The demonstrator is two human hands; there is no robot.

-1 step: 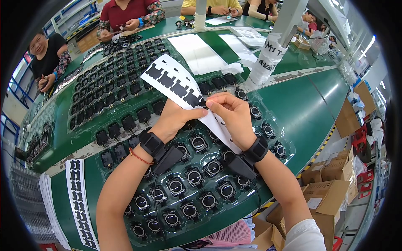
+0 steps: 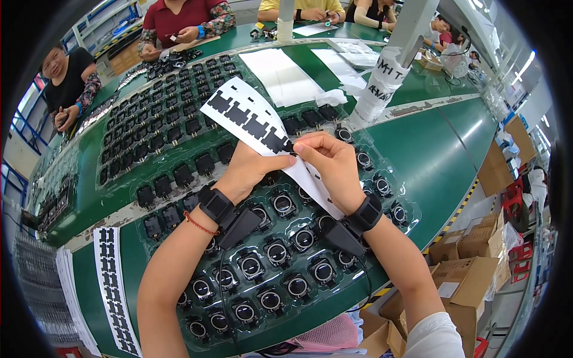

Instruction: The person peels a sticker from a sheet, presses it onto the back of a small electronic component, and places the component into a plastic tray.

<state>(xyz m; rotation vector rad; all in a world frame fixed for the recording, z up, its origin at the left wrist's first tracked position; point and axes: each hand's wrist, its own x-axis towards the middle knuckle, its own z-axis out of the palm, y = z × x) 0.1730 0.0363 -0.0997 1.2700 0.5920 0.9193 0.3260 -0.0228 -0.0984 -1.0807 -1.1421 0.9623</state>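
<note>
A white backing sheet (image 2: 242,119) with a row of black die-cut stickers is held up and bent over the trays. My left hand (image 2: 253,167) grips its near edge, thumb on top. My right hand (image 2: 331,164) pinches a black sticker (image 2: 287,146) at the sheet's bend, and the fingertips cover part of it. Under both hands lies a clear plastic tray (image 2: 412,206) with several black device housings, many with round, silver-ringed faces (image 2: 276,252). Both wrists wear black bands with a black cabled box beside each.
To the left lies another sticker sheet (image 2: 112,286) beside stacked white strips (image 2: 77,298). A second tray of black parts (image 2: 158,122) sits farther off. A wrapped post (image 2: 382,83) rises at right. Cardboard boxes (image 2: 459,280) stand below the table edge. Several people sit across the table.
My hands and the sticker sheet stay where they were. Across the table, the hands of the person in the dark red top have shifted slightly.
</note>
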